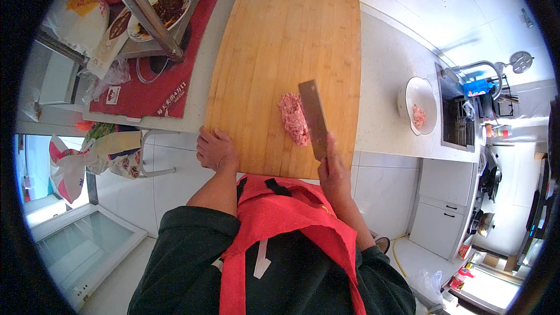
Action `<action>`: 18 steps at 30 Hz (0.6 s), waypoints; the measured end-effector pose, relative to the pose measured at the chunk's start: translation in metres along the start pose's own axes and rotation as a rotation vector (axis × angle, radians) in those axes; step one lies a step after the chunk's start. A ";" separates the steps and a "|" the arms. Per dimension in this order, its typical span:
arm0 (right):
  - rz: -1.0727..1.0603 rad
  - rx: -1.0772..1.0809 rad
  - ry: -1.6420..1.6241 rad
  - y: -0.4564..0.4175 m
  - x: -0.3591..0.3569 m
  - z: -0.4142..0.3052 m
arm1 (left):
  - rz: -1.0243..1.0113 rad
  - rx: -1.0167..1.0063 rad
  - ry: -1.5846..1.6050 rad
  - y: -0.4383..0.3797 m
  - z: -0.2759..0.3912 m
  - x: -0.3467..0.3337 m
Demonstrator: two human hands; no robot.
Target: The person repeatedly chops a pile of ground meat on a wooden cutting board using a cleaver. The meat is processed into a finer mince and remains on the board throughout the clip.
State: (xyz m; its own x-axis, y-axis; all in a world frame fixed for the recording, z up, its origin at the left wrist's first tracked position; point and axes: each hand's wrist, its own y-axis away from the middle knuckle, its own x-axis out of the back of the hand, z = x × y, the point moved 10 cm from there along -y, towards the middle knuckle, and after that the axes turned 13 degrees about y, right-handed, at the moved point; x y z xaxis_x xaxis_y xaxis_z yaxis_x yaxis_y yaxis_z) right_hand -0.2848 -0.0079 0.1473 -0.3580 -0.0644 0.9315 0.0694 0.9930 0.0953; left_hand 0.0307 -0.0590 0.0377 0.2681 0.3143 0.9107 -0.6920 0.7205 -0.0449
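A heap of minced meat (294, 119) lies on a large bamboo cutting board (288, 39), towards its near right part. My right hand (334, 168) is shut around the handle of a cleaver (313, 116). Its broad blade points away from me along the right side of the meat; I cannot tell whether it touches the board. My left hand (217, 148) rests at the board's near left corner, fingers over the edge, no tool in it. A white bowl (426, 100) with some minced meat (418, 116) inside stands on the counter to the right.
A metal rack (175, 50) at the left carries an oval plate of dark food (168, 11). Beneath it lies a red mat (140, 96). Beyond the bowl is a sink (455, 127) with a curved faucet (485, 65). Bags (116, 153) hang or stand at the left.
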 end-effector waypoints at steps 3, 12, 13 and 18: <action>-0.177 -0.036 0.120 -0.006 -0.022 0.009 | -0.003 -0.005 -0.006 -0.003 0.000 -0.003; -0.111 0.098 0.108 -0.003 -0.023 0.000 | 0.010 0.004 0.007 -0.002 -0.002 -0.003; -0.085 0.109 0.108 -0.003 -0.013 -0.008 | 0.016 0.000 0.005 -0.003 -0.004 -0.003; -0.120 0.092 0.216 -0.001 -0.027 -0.005 | 0.039 -0.009 0.015 -0.001 0.003 0.001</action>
State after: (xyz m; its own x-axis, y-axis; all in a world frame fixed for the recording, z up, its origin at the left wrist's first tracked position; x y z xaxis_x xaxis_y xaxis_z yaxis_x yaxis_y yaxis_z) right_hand -0.2701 -0.0081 0.1238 -0.1509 -0.1920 0.9697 -0.0503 0.9812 0.1864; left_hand 0.0299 -0.0608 0.0401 0.2516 0.3515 0.9017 -0.6960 0.7131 -0.0837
